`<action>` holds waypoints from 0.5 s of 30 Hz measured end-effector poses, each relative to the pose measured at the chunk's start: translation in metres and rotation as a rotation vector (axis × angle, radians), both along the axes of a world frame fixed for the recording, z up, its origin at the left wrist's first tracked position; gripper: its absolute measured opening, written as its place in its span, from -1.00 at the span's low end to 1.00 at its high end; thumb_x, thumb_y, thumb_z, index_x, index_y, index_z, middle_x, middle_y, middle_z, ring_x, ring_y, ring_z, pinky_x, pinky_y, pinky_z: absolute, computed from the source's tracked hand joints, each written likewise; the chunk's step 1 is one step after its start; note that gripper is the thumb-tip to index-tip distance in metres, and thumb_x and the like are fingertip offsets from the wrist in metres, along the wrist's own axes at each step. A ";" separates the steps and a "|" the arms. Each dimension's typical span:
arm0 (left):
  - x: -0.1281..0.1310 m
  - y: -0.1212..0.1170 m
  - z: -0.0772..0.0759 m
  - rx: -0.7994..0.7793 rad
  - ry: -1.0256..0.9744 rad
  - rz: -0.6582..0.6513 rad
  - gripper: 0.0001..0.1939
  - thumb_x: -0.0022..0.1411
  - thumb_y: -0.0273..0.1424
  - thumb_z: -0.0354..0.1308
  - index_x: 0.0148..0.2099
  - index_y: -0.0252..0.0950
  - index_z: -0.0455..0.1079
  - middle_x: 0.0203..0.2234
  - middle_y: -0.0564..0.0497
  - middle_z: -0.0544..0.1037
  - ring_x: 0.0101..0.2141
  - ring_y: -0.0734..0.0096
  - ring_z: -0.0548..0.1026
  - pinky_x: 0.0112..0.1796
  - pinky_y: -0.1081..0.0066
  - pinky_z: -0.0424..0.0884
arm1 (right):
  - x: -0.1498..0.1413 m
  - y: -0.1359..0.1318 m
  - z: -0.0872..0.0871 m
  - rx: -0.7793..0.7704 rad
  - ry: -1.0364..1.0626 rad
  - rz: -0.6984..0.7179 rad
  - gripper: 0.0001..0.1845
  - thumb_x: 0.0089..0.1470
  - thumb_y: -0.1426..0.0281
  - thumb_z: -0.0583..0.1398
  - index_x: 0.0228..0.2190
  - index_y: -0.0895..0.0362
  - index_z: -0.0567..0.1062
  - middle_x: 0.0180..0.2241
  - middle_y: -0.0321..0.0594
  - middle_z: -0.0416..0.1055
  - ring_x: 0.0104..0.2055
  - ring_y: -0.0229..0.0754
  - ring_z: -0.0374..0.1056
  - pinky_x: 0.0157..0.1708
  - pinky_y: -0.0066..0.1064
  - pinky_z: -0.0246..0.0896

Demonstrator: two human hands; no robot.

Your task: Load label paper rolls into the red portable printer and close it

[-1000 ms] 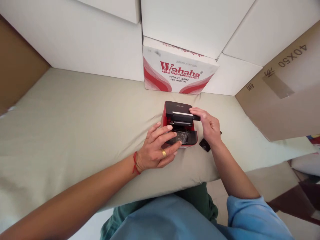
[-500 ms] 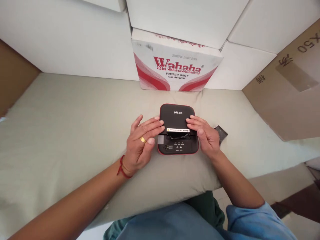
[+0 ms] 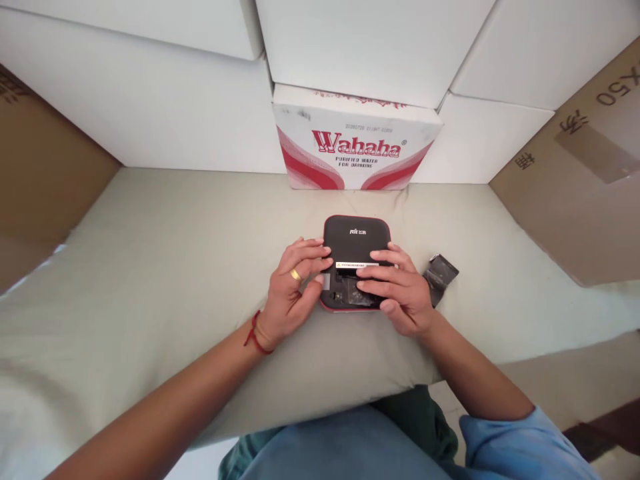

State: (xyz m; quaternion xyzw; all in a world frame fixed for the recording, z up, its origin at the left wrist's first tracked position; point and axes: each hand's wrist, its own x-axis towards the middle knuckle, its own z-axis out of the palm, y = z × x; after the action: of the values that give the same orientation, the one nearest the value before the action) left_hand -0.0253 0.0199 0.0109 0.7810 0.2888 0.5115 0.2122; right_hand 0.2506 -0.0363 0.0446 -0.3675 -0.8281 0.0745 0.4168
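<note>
A small black label printer with a red rim lies flat on the pale green cloth, lid down. My left hand, with a gold ring and a red wrist thread, grips the printer's left side with curled fingers. My right hand lies over the front right of the printer, fingers stretched across its front panel near the paper slot. A strip of dark plastic film lies on the cloth just right of my right hand.
A white and red Wahaha water carton stands right behind the printer, among stacked white boxes. Brown cardboard boxes flank both sides, left and right. The cloth's front edge runs close to my body.
One second ago the printer's lid stood open. It is now down, and both hands have settled on the printer's front and sides. The view shifted slightly.
</note>
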 end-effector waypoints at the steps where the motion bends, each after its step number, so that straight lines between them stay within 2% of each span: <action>1: 0.000 0.000 0.002 -0.057 -0.014 -0.024 -0.70 0.53 -0.44 0.16 0.16 -0.05 0.61 0.17 -0.07 0.70 0.33 0.09 0.60 0.44 -0.15 0.47 | 0.001 -0.001 -0.002 0.014 -0.002 0.011 -0.51 0.55 0.06 0.10 0.08 -0.13 0.80 0.05 -0.19 0.81 0.34 0.13 0.56 0.56 0.24 0.24; 4: -0.001 0.005 0.007 -0.274 -0.021 -0.064 -0.64 0.49 -0.37 0.21 0.25 -0.03 0.59 0.31 -0.10 0.56 0.42 0.01 0.49 0.50 -0.18 0.40 | 0.003 -0.004 -0.007 0.037 0.016 0.011 -0.51 0.55 0.10 0.10 0.09 -0.11 0.81 0.01 -0.16 0.81 0.29 0.14 0.55 0.48 0.24 0.34; 7: -0.003 0.013 0.005 -0.548 -0.107 -0.137 -0.23 0.31 -0.34 0.34 0.52 0.07 0.37 0.56 -0.07 0.31 0.61 -0.09 0.23 0.62 -0.29 0.14 | 0.001 -0.006 -0.009 0.085 0.050 0.006 -0.53 0.55 0.13 0.11 0.09 -0.10 0.81 -0.02 -0.15 0.81 0.24 0.13 0.55 0.39 0.20 0.43; 9: -0.003 0.017 0.001 -0.725 -0.197 -0.235 -0.01 0.23 -0.33 0.38 0.64 0.13 0.19 0.67 -0.02 0.18 0.68 -0.12 0.09 0.63 -0.31 0.06 | -0.001 -0.006 -0.008 0.115 0.068 0.004 -0.55 0.55 0.16 0.12 0.07 -0.10 0.81 -0.04 -0.16 0.82 0.22 0.13 0.55 0.33 0.17 0.47; 12: 0.000 0.017 -0.005 -0.883 -0.310 -0.378 0.06 0.24 -0.31 0.36 0.69 0.16 0.09 0.72 0.06 0.11 0.70 -0.10 0.06 0.61 -0.28 0.16 | -0.004 -0.005 -0.006 0.144 0.101 0.019 -0.59 0.54 0.20 0.14 0.04 -0.07 0.81 -0.07 -0.16 0.81 0.19 0.10 0.55 0.26 0.10 0.51; 15: 0.003 0.013 -0.008 -0.936 -0.376 -0.467 0.06 0.27 -0.26 0.32 0.71 0.22 0.01 0.74 0.14 0.05 0.69 -0.05 0.09 0.60 -0.22 0.23 | -0.003 -0.007 -0.004 0.182 0.122 -0.003 -0.62 0.54 0.22 0.16 0.01 -0.07 0.80 -0.13 -0.19 0.81 0.09 0.06 0.57 0.16 0.03 0.53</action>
State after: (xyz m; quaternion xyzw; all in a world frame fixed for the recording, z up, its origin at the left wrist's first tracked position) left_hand -0.0220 0.0331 0.0027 0.5418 0.2614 0.3986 0.6922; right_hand 0.2474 -0.0433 0.0408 -0.3242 -0.8040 0.0203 0.4981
